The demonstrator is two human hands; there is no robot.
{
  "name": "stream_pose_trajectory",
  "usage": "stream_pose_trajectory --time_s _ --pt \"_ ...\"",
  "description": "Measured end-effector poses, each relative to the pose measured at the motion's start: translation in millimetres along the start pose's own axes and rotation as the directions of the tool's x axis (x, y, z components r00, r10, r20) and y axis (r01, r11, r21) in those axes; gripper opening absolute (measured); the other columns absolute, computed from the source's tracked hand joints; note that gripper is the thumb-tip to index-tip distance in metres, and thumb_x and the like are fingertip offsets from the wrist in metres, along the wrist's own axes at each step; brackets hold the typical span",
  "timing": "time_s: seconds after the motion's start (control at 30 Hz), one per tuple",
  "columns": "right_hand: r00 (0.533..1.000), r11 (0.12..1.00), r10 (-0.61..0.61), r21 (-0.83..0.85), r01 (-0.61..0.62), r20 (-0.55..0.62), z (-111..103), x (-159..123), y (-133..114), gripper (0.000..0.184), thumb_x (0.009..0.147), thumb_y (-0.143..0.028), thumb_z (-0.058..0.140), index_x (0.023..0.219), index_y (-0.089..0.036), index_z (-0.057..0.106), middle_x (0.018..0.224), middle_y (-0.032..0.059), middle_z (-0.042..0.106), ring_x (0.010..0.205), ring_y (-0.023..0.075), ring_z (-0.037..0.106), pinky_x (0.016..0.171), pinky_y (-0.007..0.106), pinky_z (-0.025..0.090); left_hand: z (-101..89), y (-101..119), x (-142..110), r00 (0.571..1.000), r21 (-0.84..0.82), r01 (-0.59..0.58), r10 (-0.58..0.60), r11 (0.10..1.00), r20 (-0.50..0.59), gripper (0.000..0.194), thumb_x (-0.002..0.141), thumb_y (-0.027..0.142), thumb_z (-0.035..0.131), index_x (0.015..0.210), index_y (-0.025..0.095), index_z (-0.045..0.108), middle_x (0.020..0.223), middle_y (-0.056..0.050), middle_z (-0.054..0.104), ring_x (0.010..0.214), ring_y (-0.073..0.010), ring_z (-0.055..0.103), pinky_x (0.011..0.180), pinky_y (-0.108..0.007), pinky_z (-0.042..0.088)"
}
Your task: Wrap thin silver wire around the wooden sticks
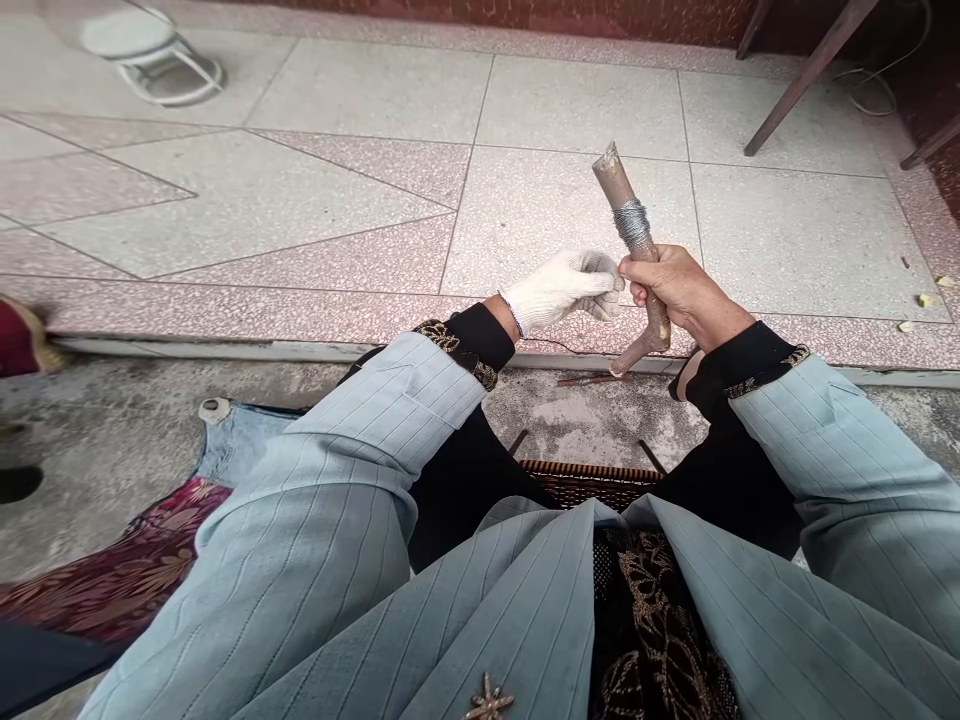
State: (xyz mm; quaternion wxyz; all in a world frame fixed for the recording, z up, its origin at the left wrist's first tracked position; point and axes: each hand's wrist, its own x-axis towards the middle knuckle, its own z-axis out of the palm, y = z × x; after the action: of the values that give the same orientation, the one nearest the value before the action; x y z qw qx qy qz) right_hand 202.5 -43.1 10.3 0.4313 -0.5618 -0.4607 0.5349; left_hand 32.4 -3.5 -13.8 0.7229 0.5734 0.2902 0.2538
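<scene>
My bare right hand [679, 285] is wrapped round a forked wooden stick [613, 185], which slants up and away from me. Just above that hand, several turns of grey metal wire [632, 222] are wound tightly round the stick. The short side branch at its lower end points towards my left. My left hand [566, 288], in a white knitted glove, is closed in a pinch close beside my right thumb. What its fingertips hold is too small to make out. A thin dark strand [551, 343] shows below the glove.
A thin reddish-brown rod [592, 380] lies on the concrete below the tiled step edge [375, 350]. A white stool [169, 65] stands at the far left, wooden furniture legs [806, 80] at the far right. Patterned cloth [142, 550] is at my left; a wicker seat [585, 482] is beneath me.
</scene>
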Motion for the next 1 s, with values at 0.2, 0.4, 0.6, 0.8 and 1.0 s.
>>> stream_pose_trajectory --time_s 0.2,0.4,0.6,0.8,1.0 --pt "1.000 0.999 -0.024 -0.047 0.024 0.003 3 -4 -6 0.017 0.071 -0.012 0.068 0.065 -0.019 0.053 0.048 -0.0037 0.046 0.043 0.0077 0.040 0.039 0.021 0.032 -0.3 13 -5 0.999 0.139 -0.024 0.019 0.990 0.036 0.014 0.080 0.020 0.069 0.083 0.013 0.057 0.071 -0.004 0.065 0.061 -0.0099 0.063 0.067 -0.029 0.055" --pt "0.994 0.992 -0.064 -0.112 0.054 -0.090 7 -3 -2 0.019 0.071 -0.011 0.068 0.064 -0.019 0.052 0.047 -0.0034 0.046 0.042 0.0083 0.040 0.039 0.022 0.030 7.6 19 -5 0.986 0.488 -0.019 0.097 0.873 -0.135 0.008 0.077 0.015 0.065 0.074 0.016 0.057 0.062 -0.002 0.061 0.061 -0.0129 0.061 0.062 -0.029 0.049" --pt "0.961 0.998 -0.044 -0.050 0.031 -0.273 21 0 0 0.022 0.075 -0.008 0.062 0.063 -0.020 0.047 0.050 -0.0037 0.045 0.043 0.0077 0.041 0.041 0.021 0.033 25.3 8 3 0.862 0.621 0.051 0.280 0.782 -0.423 0.006 0.084 0.016 0.057 0.079 0.018 0.056 0.053 0.000 0.051 0.063 -0.0174 0.059 0.061 -0.029 0.043" --pt "0.976 0.992 -0.005 0.119 0.031 -0.216 7 6 2 0.018 0.076 -0.009 0.063 0.070 -0.019 0.049 0.056 -0.0050 0.044 0.046 0.0066 0.042 0.041 0.019 0.036 17.6 4 -1 0.955 0.469 -0.066 0.192 0.881 -0.226 0.015 0.091 0.022 0.048 0.096 0.018 0.062 0.058 0.004 0.049 0.047 -0.0086 0.043 0.052 -0.024 0.037" --pt "0.995 0.985 0.053 0.168 -0.038 -0.089 -5 -1 -8 0.026 0.081 -0.025 0.074 0.074 -0.019 0.050 0.066 -0.0033 0.051 0.044 0.0045 0.040 0.039 0.020 0.035 8.6 8 -4 0.950 0.708 -0.084 0.272 0.702 -0.156 0.017 0.085 0.020 0.051 0.084 0.015 0.067 0.066 0.000 0.057 0.060 -0.0114 0.049 0.063 -0.028 0.039"
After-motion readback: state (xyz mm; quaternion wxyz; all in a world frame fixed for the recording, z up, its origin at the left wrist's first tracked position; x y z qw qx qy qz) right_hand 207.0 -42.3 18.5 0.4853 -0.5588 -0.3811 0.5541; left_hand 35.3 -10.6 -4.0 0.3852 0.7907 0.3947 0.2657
